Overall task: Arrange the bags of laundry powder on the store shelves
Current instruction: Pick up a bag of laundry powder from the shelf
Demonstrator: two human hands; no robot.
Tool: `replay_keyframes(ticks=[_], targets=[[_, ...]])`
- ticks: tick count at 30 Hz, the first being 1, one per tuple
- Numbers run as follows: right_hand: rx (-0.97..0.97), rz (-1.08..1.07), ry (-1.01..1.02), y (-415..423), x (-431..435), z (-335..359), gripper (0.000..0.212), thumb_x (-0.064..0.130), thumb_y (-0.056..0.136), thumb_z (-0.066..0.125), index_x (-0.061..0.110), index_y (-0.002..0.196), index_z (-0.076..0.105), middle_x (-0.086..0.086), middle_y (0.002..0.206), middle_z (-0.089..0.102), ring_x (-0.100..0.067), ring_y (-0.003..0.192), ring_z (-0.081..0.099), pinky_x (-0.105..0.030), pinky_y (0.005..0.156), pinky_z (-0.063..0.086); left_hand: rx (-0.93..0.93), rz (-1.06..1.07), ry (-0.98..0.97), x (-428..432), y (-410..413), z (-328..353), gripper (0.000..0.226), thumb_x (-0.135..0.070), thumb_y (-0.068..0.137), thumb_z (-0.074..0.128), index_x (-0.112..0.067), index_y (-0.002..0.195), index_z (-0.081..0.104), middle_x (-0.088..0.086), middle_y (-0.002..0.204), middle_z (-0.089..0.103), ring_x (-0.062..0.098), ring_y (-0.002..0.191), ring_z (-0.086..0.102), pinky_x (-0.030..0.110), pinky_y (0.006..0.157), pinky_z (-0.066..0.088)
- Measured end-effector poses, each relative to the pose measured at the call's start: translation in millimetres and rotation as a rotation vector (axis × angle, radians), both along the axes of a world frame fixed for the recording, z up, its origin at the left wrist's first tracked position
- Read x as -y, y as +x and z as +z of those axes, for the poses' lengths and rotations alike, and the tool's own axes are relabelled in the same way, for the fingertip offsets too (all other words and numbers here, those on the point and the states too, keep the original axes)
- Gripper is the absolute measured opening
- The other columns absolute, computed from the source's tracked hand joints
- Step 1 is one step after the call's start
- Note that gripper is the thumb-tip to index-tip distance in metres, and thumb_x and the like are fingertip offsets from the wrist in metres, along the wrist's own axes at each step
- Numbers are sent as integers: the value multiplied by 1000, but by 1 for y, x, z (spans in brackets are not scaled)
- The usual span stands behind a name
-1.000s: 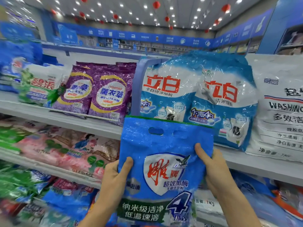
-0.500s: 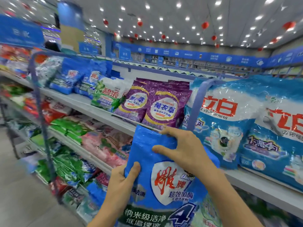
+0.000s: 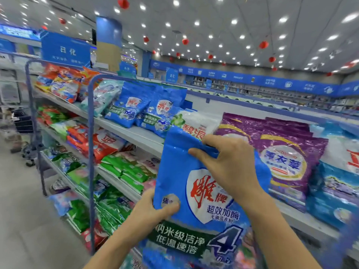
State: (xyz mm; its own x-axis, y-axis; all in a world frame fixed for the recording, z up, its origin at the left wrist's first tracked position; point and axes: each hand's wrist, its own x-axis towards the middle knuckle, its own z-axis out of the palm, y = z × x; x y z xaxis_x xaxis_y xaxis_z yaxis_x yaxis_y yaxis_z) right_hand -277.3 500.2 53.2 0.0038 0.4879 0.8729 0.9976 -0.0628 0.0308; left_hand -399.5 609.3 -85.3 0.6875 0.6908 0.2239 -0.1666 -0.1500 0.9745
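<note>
- Now your left hand (image 3: 149, 210) grips the lower left edge of the blue bag (image 3: 180, 171), with the thumb on the front and the other fingers hidden behind it.
- Your right hand (image 3: 227, 167) has left the bag's lower right side and come up to its top. Its fingers (image 3: 211, 139) pinch the upper part near the handle cut-out.
- The bag hangs upright between both hands, in front of the top shelf (image 3: 139, 134) and not yet on it. It overlaps the green-and-white bag (image 3: 194, 123) and the purple bags (image 3: 291, 152).
- Your view has swung left, so the matching blue bags (image 3: 136, 111) now show farther along that shelf, with bare shelf before them. That looks like the spot to aim for.
</note>
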Motion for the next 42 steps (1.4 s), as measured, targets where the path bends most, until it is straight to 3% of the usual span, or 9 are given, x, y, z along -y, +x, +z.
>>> replay_keyframes(ticks=[4,7,11,16,20,26,32,39,42], targets=[[-151,7,93,-15,-74,0,27,37,73,70,17,92,68,3,83,64,-21,81,58,-35,74,43,53,9,122,-78,-19,19,29,-53,61,74,-28,74,69,-7,66,67,1,61,62,6,56,44],[-498,97,231,-8,-102,-12,46,41,80,63,35,121,43,18,119,47,-7,115,43,-12,97,30,67,34,117,-133,-25,24,36,-56,67,77,-22,64,66,-8,57,53,6,52,48,9,50,37],[-876,161,316,12,-136,-40,49,20,87,65,27,126,37,-1,129,48,-8,114,49,-4,87,35,106,115,25,-202,-17,36,21,-46,69,69,-25,64,70,-12,59,65,0,55,56,10,55,42],[-1395,458,-54,29,-209,-76,47,38,71,63,29,116,53,18,99,70,3,86,66,-15,62,51,142,85,-54,-273,13,55,16,-32,78,69,-17,78,65,-12,59,67,2,58,62,20,57,45],[-1361,397,75,55,-259,-74,38,37,70,66,23,105,62,8,90,74,-9,77,70,-25,58,55,149,39,-83,-324,49,72,17,-34,78,71,-19,80,63,-9,60,68,17,66,64,29,64,50],[-1256,278,147,91,-323,-45,18,33,82,66,26,98,60,7,90,73,-10,75,72,-23,55,55,28,-26,-112,-400,101,100,123,-75,44,70,-16,145,33,11,134,55,29,114,59,50,94,50],[-1275,178,247,115,-376,-32,5,18,89,63,19,87,59,4,80,69,-5,61,69,-19,49,52,26,-41,-82,-458,147,103,81,-61,75,64,-18,139,39,5,117,63,17,87,67,31,61,56],[-1322,38,292,132,-421,-46,7,18,91,62,14,95,58,-2,86,69,-5,59,68,-20,49,53,59,-59,-8,-494,178,98,62,-44,87,63,-5,133,48,13,132,57,30,119,55,49,102,44],[-1359,7,324,139,-433,-55,9,16,90,62,14,98,59,-10,96,69,-14,70,68,-28,62,58,36,-52,40,-504,189,90,41,-38,90,61,-8,117,55,11,117,62,27,104,60,37,86,47]])
